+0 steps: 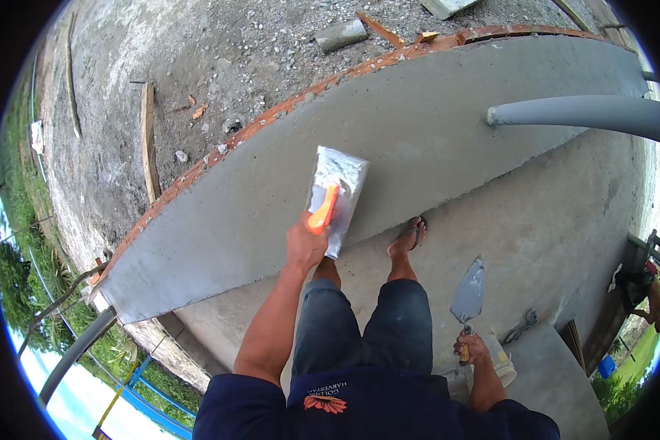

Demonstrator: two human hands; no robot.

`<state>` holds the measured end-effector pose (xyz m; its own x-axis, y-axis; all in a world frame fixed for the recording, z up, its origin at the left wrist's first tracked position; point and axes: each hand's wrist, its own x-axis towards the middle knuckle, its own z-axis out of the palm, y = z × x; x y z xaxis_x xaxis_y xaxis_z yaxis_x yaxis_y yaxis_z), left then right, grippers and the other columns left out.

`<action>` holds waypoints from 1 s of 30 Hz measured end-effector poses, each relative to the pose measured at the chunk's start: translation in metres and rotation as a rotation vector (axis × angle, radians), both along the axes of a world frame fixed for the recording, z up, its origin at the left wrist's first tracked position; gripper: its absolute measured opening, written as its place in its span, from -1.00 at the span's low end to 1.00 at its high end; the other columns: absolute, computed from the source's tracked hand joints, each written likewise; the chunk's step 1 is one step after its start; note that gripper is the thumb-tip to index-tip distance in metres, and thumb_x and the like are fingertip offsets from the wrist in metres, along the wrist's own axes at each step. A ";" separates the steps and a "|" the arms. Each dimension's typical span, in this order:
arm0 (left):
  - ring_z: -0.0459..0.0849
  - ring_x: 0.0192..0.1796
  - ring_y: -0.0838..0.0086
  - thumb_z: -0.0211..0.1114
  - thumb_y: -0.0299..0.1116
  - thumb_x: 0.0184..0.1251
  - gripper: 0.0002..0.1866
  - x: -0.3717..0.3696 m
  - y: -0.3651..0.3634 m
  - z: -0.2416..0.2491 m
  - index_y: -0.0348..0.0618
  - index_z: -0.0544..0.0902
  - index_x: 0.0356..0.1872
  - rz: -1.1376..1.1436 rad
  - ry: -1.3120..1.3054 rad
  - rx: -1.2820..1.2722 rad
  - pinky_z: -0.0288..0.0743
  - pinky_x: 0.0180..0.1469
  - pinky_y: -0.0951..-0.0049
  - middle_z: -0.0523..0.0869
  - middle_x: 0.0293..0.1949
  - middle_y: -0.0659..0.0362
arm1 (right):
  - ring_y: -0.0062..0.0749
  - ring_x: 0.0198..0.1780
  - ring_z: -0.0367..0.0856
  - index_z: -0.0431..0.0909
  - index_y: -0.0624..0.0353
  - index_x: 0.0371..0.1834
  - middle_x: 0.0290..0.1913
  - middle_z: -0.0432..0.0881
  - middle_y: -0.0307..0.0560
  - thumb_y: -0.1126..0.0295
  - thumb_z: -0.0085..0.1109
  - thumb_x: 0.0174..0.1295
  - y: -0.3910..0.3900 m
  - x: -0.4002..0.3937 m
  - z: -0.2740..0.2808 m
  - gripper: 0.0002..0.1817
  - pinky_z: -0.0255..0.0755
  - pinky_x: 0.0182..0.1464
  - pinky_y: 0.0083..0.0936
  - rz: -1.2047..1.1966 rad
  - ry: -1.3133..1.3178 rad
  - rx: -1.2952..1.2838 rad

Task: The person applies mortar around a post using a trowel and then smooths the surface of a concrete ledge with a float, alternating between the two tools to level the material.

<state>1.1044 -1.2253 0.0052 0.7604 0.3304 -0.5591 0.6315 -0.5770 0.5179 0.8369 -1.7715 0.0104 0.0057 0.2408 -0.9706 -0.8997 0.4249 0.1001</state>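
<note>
My left hand [306, 240] is closed round the orange handle of a flat rectangular trowel [350, 176]. The trowel's metal plate lies over the smooth grey wet cement strip [433, 139], near its middle. At the lower right, my right hand [475, 350] grips the handle of a pointed trowel [468, 292]. That blade points away from me, above the lower concrete floor, apart from the cement strip. Whether the flat trowel presses on the surface or hovers just over it is hard to tell.
A reddish wooden form board [191, 180] edges the strip's far side. A grey pipe [579, 116] rises from the strip at right. Gravel ground [220, 81] with a timber piece [149, 139] lies beyond. Another person [656, 297] is at the far right edge.
</note>
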 end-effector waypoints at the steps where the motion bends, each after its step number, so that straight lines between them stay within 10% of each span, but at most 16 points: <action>1: 0.75 -0.35 0.09 0.36 -0.37 0.15 -0.72 -0.045 0.029 -0.021 -0.31 0.58 -0.18 0.208 -0.010 0.009 0.60 -0.28 0.19 0.72 -0.40 -0.11 | -0.32 -0.50 0.50 0.51 -0.03 -0.36 -0.54 0.47 -0.23 0.48 0.28 0.15 -0.002 -0.002 -0.004 -0.87 0.42 -0.38 -0.23 -0.009 0.020 0.007; 2: 0.66 -0.55 0.33 0.31 -0.45 0.13 -0.77 -0.066 0.045 -0.010 -0.33 0.57 -0.21 0.598 0.069 -0.173 0.53 -0.51 0.27 0.66 -0.51 0.06 | -0.32 -0.50 0.50 0.52 -0.03 -0.36 -0.53 0.48 -0.23 0.48 0.28 0.15 -0.003 -0.006 -0.009 -0.87 0.42 -0.38 -0.23 -0.006 0.043 0.032; 7: 0.53 -0.67 0.41 0.19 -0.56 0.09 -0.71 -0.063 0.084 -0.055 -0.37 0.54 -0.10 0.873 0.010 -0.096 0.42 -0.65 0.35 0.56 -0.57 0.13 | -0.29 -0.49 0.50 0.53 -0.01 -0.35 -0.52 0.49 -0.21 0.50 0.28 0.15 -0.010 -0.011 -0.022 -0.87 0.42 -0.37 -0.23 0.054 0.108 0.098; 11: 0.52 -0.70 0.45 0.14 -0.54 0.05 -0.80 0.125 0.009 -0.039 -0.38 0.57 -0.27 0.296 0.037 -0.165 0.42 -0.64 0.36 0.56 -0.62 0.09 | -0.29 -0.49 0.50 0.54 -0.01 -0.35 -0.53 0.49 -0.21 0.50 0.27 0.14 -0.015 -0.017 -0.023 -0.87 0.43 -0.37 -0.23 -0.012 0.106 0.087; 13: 0.74 -0.25 -0.10 0.15 -0.48 0.08 -0.74 0.180 -0.045 -0.079 -0.39 0.61 -0.21 -0.115 -0.018 -0.022 0.60 -0.18 0.10 0.73 -0.33 -0.25 | -0.30 -0.48 0.50 0.54 -0.01 -0.35 -0.53 0.49 -0.22 0.50 0.27 0.14 -0.016 -0.010 -0.032 -0.88 0.42 -0.36 -0.23 -0.031 0.079 0.103; 14: 0.62 0.02 -0.24 0.16 -0.45 0.08 -0.69 0.195 -0.083 -0.047 -0.38 0.62 -0.15 -0.281 0.014 -0.001 0.53 0.07 0.04 0.68 -0.14 -0.32 | -0.31 -0.48 0.50 0.54 -0.01 -0.36 -0.54 0.49 -0.22 0.49 0.27 0.14 -0.017 -0.008 -0.032 -0.88 0.42 -0.36 -0.24 -0.045 0.065 0.093; 19: 0.67 -0.05 -0.15 0.13 -0.45 0.07 -0.65 0.120 -0.158 -0.018 -0.28 0.61 -0.08 -0.553 0.061 -0.258 0.55 -0.01 0.04 0.71 -0.15 -0.23 | -0.32 -0.52 0.48 0.50 -0.03 -0.38 -0.55 0.46 -0.22 0.51 0.25 0.13 -0.030 0.008 -0.015 -0.86 0.39 -0.41 -0.25 -0.021 0.067 0.067; 25: 0.70 -0.20 -0.05 0.36 -0.20 0.17 -0.68 -0.051 -0.021 -0.003 -0.24 0.62 -0.21 0.071 0.042 -0.150 0.56 -0.14 0.16 0.71 -0.31 -0.13 | -0.32 -0.52 0.49 0.51 -0.03 -0.45 -0.58 0.46 -0.26 0.47 0.27 0.12 -0.049 0.026 -0.001 -0.87 0.40 -0.41 -0.25 0.071 0.171 0.050; 27: 0.70 -0.41 0.31 0.42 -0.23 0.13 -0.66 -0.102 0.058 -0.013 -0.32 0.61 -0.24 0.356 -0.058 0.081 0.56 -0.29 0.30 0.68 -0.50 0.02 | -0.35 -0.50 0.50 0.53 -0.05 -0.47 -0.57 0.46 -0.27 0.45 0.27 0.15 -0.042 0.042 0.006 -0.87 0.43 -0.37 -0.25 0.178 0.203 0.046; 28: 0.73 -0.35 0.11 0.40 -0.26 0.12 -0.69 -0.127 0.105 -0.028 -0.35 0.62 -0.30 0.558 -0.023 0.099 0.57 -0.24 0.19 0.70 -0.46 -0.09 | -0.36 -0.50 0.50 0.54 -0.05 -0.49 -0.57 0.47 -0.28 0.43 0.28 0.16 -0.038 0.050 0.010 -0.87 0.44 -0.35 -0.25 0.229 0.218 0.041; 29: 0.49 -0.66 0.55 0.35 -0.40 0.17 -0.79 -0.140 0.149 -0.030 -0.26 0.59 -0.23 0.759 -0.057 0.016 0.39 -0.62 0.47 0.54 -0.59 0.25 | -0.36 -0.50 0.50 0.54 -0.06 -0.48 -0.57 0.46 -0.28 0.43 0.28 0.16 -0.033 0.055 0.012 -0.87 0.45 -0.35 -0.24 0.248 0.219 0.031; 30: 0.54 -0.64 0.54 0.34 -0.40 0.16 -0.81 -0.140 0.188 -0.022 -0.32 0.59 -0.30 0.884 -0.075 0.035 0.45 -0.59 0.39 0.58 -0.62 0.19 | -0.36 -0.51 0.49 0.54 -0.06 -0.48 -0.57 0.46 -0.28 0.44 0.28 0.16 -0.028 0.060 0.015 -0.87 0.45 -0.36 -0.24 0.267 0.218 0.020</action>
